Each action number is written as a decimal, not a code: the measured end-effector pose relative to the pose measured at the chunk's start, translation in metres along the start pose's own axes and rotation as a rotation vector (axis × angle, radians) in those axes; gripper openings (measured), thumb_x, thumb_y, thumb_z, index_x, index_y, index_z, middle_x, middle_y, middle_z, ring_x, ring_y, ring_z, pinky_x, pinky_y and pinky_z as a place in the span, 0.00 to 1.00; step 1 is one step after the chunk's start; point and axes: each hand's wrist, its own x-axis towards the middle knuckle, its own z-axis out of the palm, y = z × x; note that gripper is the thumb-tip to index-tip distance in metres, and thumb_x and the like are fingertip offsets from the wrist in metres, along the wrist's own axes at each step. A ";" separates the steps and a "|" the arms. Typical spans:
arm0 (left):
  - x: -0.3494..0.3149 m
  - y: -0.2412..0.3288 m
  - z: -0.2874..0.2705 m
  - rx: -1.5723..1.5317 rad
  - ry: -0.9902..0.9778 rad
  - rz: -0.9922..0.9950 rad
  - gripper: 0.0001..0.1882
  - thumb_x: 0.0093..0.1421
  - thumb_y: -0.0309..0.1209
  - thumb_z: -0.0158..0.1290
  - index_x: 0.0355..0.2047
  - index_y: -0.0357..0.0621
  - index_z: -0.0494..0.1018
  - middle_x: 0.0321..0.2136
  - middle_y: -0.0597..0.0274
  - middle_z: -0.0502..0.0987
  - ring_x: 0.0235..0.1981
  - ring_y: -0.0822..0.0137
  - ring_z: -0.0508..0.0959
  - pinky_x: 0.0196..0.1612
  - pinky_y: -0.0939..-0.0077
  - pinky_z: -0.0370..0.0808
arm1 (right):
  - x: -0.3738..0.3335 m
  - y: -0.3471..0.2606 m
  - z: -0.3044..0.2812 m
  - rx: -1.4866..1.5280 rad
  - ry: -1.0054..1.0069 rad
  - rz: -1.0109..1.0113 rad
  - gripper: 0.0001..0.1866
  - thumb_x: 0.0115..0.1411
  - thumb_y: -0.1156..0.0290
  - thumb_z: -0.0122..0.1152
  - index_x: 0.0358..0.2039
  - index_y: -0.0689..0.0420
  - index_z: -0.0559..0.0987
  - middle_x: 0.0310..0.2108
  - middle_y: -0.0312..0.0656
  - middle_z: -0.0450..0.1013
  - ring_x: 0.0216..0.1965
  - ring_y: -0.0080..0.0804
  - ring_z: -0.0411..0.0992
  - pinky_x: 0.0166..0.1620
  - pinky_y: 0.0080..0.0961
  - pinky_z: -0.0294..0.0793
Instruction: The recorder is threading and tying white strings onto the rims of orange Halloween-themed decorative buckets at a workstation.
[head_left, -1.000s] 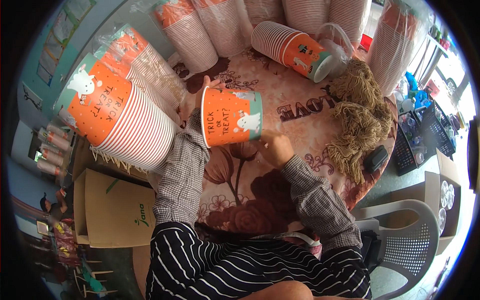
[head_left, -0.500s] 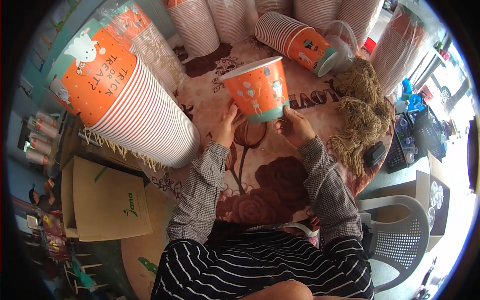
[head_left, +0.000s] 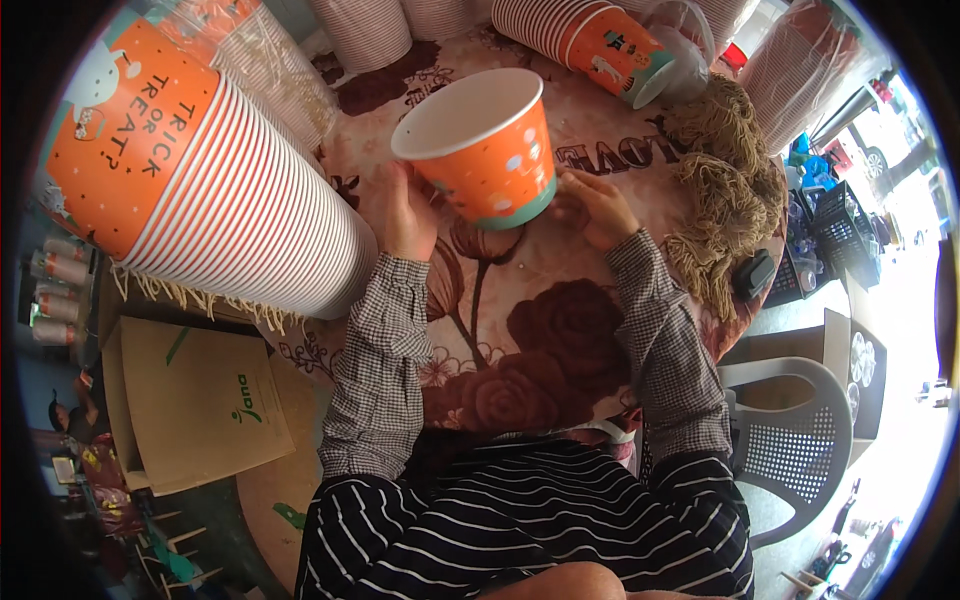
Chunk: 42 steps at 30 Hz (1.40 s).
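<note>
An orange paper tub [head_left: 490,165] with a white inside and a teal band round its base is held over the table, its mouth tilted up to the left. My left hand [head_left: 410,218] supports it from the left side, with some fingers hidden behind it. At its lower right, near the teal band, my right hand [head_left: 602,208] grips the tub between thumb and fingers. A tall nested stack of like tubs [head_left: 250,190] leans at the left. Another nested stack [head_left: 570,40] lies on its side at the far edge of the table.
A flowered cloth covers the round table [head_left: 480,350]. Tan fringe [head_left: 722,190] is bunched at the right, beside a small black object [head_left: 754,270]. Plastic-wrapped tub stacks [head_left: 800,70] line the back. A cardboard box [head_left: 200,400] stands lower left and a grey plastic chair [head_left: 790,430] lower right.
The tub has turned and tipped, showing more of its white inside and a different side of its print. It sits closer and larger in view. The whole view has shifted slightly.
</note>
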 end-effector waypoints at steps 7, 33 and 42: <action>0.001 0.004 -0.006 0.174 0.238 0.120 0.22 0.64 0.47 0.44 0.38 0.39 0.74 0.34 0.62 0.77 0.37 0.69 0.75 0.43 0.73 0.67 | 0.007 0.017 -0.002 -0.580 0.291 -0.348 0.12 0.60 0.71 0.56 0.42 0.64 0.76 0.35 0.41 0.77 0.36 0.28 0.75 0.36 0.23 0.75; -0.052 0.014 0.039 1.391 -0.826 0.046 0.04 0.56 0.27 0.52 0.31 0.42 0.72 0.32 0.60 0.76 0.32 0.62 0.78 0.36 0.68 0.75 | 0.014 -0.004 -0.030 -1.057 0.614 -0.517 0.16 0.54 0.68 0.57 0.43 0.59 0.78 0.39 0.52 0.76 0.43 0.46 0.75 0.44 0.34 0.72; -0.036 0.126 -0.002 -0.516 -1.401 0.058 0.16 0.60 0.44 0.54 0.26 0.46 0.78 0.33 0.62 0.80 0.37 0.69 0.79 0.38 0.71 0.73 | 0.014 -0.006 -0.013 -1.087 0.553 -0.550 0.14 0.55 0.68 0.56 0.41 0.59 0.78 0.36 0.52 0.76 0.41 0.45 0.76 0.41 0.32 0.72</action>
